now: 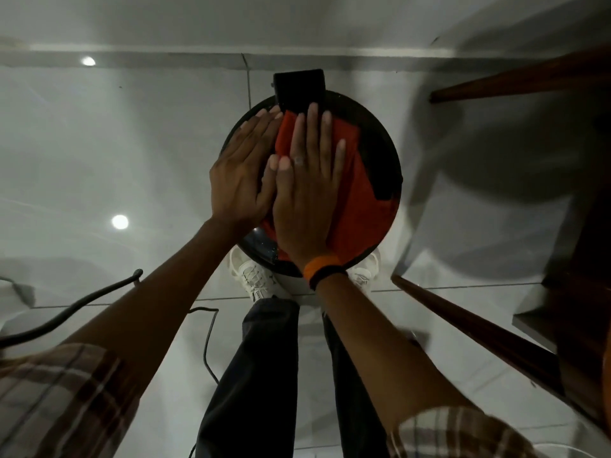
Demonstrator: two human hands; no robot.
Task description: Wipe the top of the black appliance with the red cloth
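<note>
At centre frame, I had my right hand (pixel 305 200) spread flat on the red cloth (pixel 362 206) atop the black appliance (pixel 380 150), my left hand (pixel 243 170) open flat beside it, gripping nothing; the cloth seemed soft, light, best pressed by palm.

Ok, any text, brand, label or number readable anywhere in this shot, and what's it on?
None readable.
Appliance: glossy black top, no visible lettering; much of it is hidden under the cloth and both hands, left and right.
Black block at its far edge: blank and dark.
Wristband: plain orange and black, no print.
Shoes: no logo legible.
</note>
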